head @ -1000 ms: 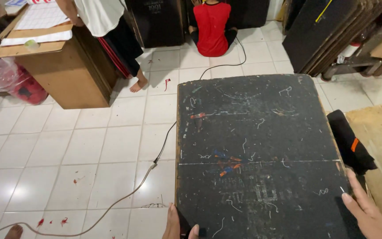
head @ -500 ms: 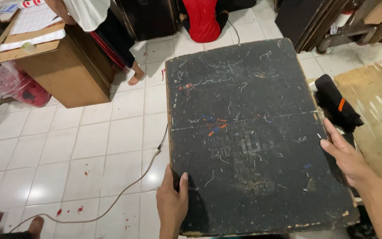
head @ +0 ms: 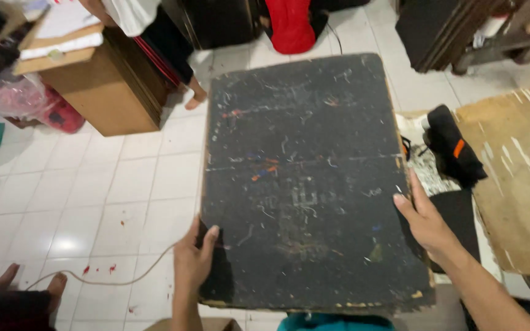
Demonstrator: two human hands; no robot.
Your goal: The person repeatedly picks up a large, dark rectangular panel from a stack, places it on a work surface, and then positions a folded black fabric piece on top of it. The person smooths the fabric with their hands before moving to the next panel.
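Both hands are on it now: a large, flat, black rectangular board (head: 305, 178), scuffed and flecked with red and blue paint, held out over the white tiled floor (head: 93, 196). The left hand (head: 192, 260) clamps the near left edge, thumb on top and fingers curled underneath. The right hand (head: 423, 219) lies along the right edge, fingers stretched flat on the face, so it braces more than it clasps.

For a panel this broad, balance looks like the thing to mind. The left grip sits nearer the body than the right, which could let the far end dip; keeping the two holds level with each other should steady it. Wrapping the right fingers round the rim would give a surer hold than a flat palm.

Watch the right side: a black cloth bundle with an orange stripe (head: 452, 153) lies just beside that edge, with a bare plywood sheet (head: 516, 184) beyond. On the left, a thin cord (head: 127, 281) trails across the tiles, near the feet, and a brown wooden cabinet (head: 102, 92) stands well apart.
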